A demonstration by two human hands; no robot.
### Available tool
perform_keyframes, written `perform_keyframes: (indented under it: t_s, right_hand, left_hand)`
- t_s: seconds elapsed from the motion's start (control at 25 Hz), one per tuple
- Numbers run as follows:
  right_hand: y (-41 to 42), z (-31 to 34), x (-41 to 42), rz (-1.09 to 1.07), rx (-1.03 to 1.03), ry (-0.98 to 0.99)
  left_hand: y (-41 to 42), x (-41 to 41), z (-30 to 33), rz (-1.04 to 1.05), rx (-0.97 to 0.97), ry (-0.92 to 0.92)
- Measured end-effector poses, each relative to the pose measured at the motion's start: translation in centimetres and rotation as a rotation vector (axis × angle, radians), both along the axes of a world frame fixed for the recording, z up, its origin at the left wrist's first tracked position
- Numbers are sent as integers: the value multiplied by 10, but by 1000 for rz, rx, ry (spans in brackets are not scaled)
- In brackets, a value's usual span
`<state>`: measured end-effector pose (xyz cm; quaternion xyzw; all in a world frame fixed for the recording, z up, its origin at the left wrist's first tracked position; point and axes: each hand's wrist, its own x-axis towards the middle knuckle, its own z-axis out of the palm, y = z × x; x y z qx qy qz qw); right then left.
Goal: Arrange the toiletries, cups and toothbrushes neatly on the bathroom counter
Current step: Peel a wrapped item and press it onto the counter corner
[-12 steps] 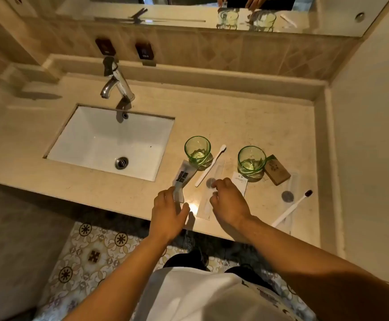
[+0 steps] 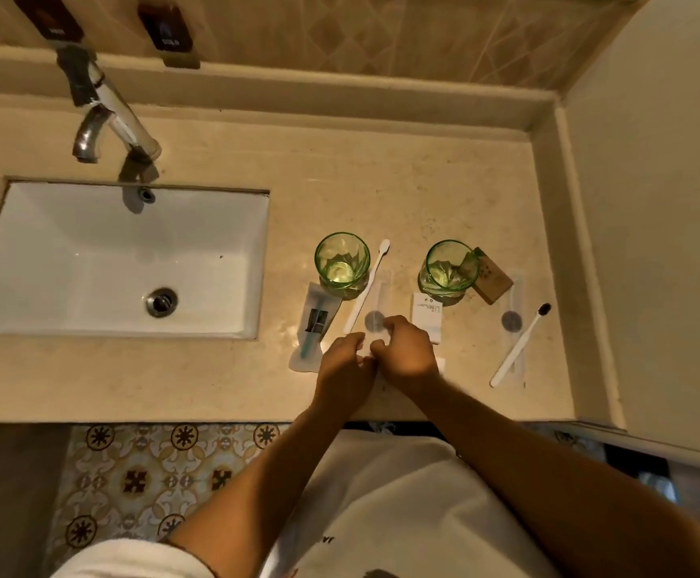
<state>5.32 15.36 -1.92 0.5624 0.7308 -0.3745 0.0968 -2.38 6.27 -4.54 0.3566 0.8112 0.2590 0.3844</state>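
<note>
Two green glass cups point(image 2: 342, 260) point(image 2: 448, 269) stand side by side on the beige counter point(image 2: 423, 194). A white toothbrush point(image 2: 367, 285) lies slanted on a clear wrapper point(image 2: 377, 302) with a grey dot. My left hand point(image 2: 346, 365) and my right hand point(image 2: 406, 352) meet at the wrapper's near end, the fingers of both pinched on it. Left of them lies a packaged razor point(image 2: 314, 323). A white card box point(image 2: 426, 317) sits under the right cup. A black-bristled toothbrush point(image 2: 519, 348) rests on a second wrapper point(image 2: 511, 321).
A brown soap box point(image 2: 491, 281) leans against the right cup. The white sink point(image 2: 123, 260) and chrome tap point(image 2: 106, 114) fill the left side. A raised ledge point(image 2: 548, 160) and wall close off the back and right. Patterned floor tiles point(image 2: 139, 477) lie below the counter edge.
My left hand has left the razor packet and moved right to the clear wrapper, joining my right hand. The view has tilted down and come closer to the counter.
</note>
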Motion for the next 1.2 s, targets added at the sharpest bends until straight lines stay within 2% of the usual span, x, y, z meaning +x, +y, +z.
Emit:
perform_keyframes:
  t_s: [0.16,0.28,0.44,0.56,0.72,0.92,1.04,1.2]
  right_hand:
    - [7,-1,-4,-216,-92,25]
    - [12,-4,-6,-308,-168,24]
    - [24,-4,-7,-291,-227,32]
    - [33,-6,-1,-221,-271,28]
    - [27,-12,-5,-156,-219,-17]
    - [28,-7,-10,-180,-182,-34]
    - [31,5,-8,-259,-205,33]
    - [35,28,-4,-335,-198,183]
  left_hand:
    - [10,-10,1,-9,-88,-159]
    - [20,-14,0,121,-140,-308]
    - [29,-16,7,285,-174,-512]
    - [27,-12,11,401,-213,-565]
    - [27,-19,6,410,-242,-622]
    - [41,-21,9,488,-295,-667]
    - [45,-22,15,502,-274,-749]
    - [46,-24,31,362,-177,-873]
